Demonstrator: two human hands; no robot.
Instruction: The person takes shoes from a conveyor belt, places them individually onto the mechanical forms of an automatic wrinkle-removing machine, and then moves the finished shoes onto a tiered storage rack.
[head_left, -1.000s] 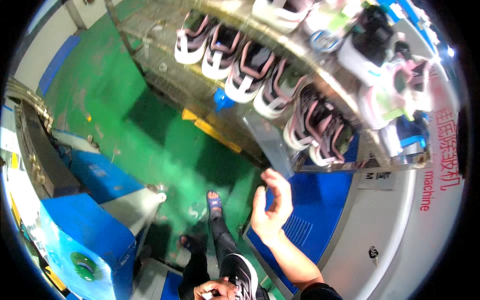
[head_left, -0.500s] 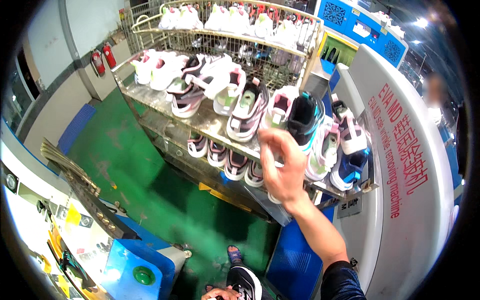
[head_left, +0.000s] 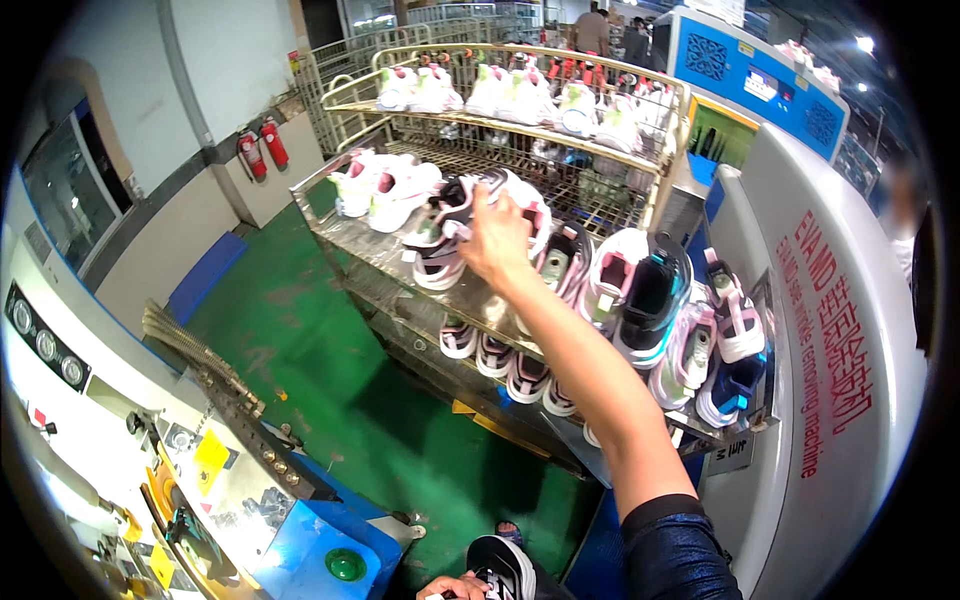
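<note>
My right hand (head_left: 497,240) reaches over the rack's middle shelf, its bent fingers closed on a white and pink sneaker (head_left: 535,210). The hand hides part of that shoe. Just left of the fingers stands a black, pink and white sneaker (head_left: 437,262); a dark sneaker with a pale green insole (head_left: 562,262) stands to their right. At the lower edge my left hand (head_left: 455,587) is closed on a black sneaker with a white sole (head_left: 505,562), cut off by the picture's edge.
The metal shoe rack (head_left: 400,300) carries several sneakers on three levels. A white machine (head_left: 780,330) stands close on the right, another machine with a blue housing (head_left: 320,545) at lower left. Two fire extinguishers (head_left: 252,155) hang by the left wall. The floor (head_left: 290,350) is green.
My right hand has moved left and farther in, from the shelf's front edge onto the white and pink sneaker. The view has shifted left and up. My left hand still holds the black sneaker.
</note>
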